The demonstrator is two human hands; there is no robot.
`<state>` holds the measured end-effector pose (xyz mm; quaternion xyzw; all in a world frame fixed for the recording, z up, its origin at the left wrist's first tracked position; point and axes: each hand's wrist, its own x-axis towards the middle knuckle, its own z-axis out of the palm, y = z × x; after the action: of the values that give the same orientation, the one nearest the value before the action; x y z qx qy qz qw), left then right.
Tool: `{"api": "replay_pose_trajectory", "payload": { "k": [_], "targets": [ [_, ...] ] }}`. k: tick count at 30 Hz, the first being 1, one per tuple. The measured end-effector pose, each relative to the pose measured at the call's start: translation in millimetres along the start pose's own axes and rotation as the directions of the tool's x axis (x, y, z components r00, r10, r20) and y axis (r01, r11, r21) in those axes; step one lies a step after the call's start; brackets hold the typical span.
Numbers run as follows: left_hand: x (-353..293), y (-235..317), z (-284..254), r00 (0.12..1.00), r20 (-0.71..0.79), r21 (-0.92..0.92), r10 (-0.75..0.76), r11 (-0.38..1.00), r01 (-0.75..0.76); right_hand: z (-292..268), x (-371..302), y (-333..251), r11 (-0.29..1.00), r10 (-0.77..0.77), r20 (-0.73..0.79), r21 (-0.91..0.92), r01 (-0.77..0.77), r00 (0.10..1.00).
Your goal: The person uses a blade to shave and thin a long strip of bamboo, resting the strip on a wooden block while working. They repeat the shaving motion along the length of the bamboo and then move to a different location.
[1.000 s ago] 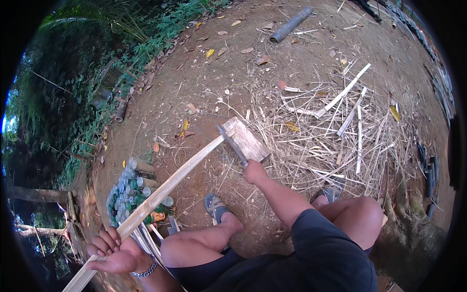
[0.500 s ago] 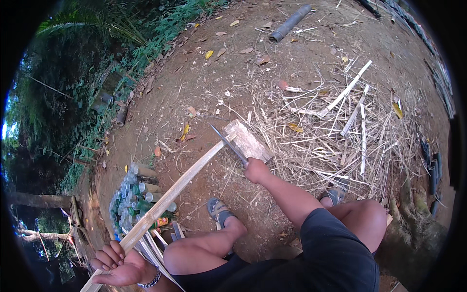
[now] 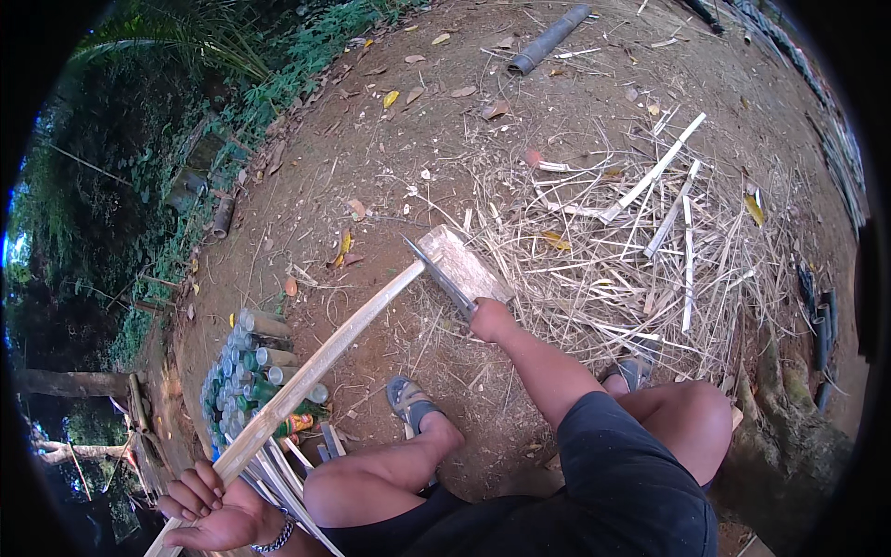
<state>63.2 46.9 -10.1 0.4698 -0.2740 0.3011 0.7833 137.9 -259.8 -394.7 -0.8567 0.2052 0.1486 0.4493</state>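
Note:
My left hand (image 3: 219, 512), at the lower left, is closed round the lower part of a long pale bamboo strip (image 3: 327, 362). The strip slants up to the middle of the view. There its far end meets the dark blade of a machete (image 3: 445, 281). My right hand (image 3: 492, 321) grips the machete's handle, mostly hidden by the fingers. Under the blade lies a rectangular wooden block (image 3: 469, 263) on the dirt, its top rough and worn.
Left of my foot are several stacked glass bottles (image 3: 264, 356). Thin strips (image 3: 278, 478) lie beside my left leg. Shavings and offcuts (image 3: 617, 265) spread right of the block. A dark pipe-like tube (image 3: 549, 40) lies far off; a tree root (image 3: 780, 408) stands at right.
The strip's far end reached past the blade over the block; now it stops at the blade. Both hands keep their holds. The whole view has shifted slightly.

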Motion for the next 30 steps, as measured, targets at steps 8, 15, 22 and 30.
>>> {"api": "replay_pose_trajectory", "payload": {
  "k": [8, 15, 22, 30],
  "targets": [
    [1, 0, 3, 0.999, 0.054, -0.027, 0.004, 1.0, -0.003, -9, 18, 7, 0.993, 0.117, 0.021, -0.006, -0.117, 0.993],
    [2, 2, -4, 0.999, 0.03, 0.0, 0.018, 1.0, -0.018, 3, 13, -5, 0.999, 0.045, -0.019, 0.011, -0.045, 0.999],
    [-2, 4, -11, 0.999, 0.045, -0.027, -0.01, 1.0, 0.011, -7, 17, -2, 0.996, 0.08, 0.047, -0.027, -0.079, 0.996],
    [-1, 3, -18, 1.0, 0.028, -0.024, -0.014, 1.0, 0.015, -2, 19, -7, 0.989, 0.142, 0.08, -0.061, -0.138, 0.987]
  ]
}}
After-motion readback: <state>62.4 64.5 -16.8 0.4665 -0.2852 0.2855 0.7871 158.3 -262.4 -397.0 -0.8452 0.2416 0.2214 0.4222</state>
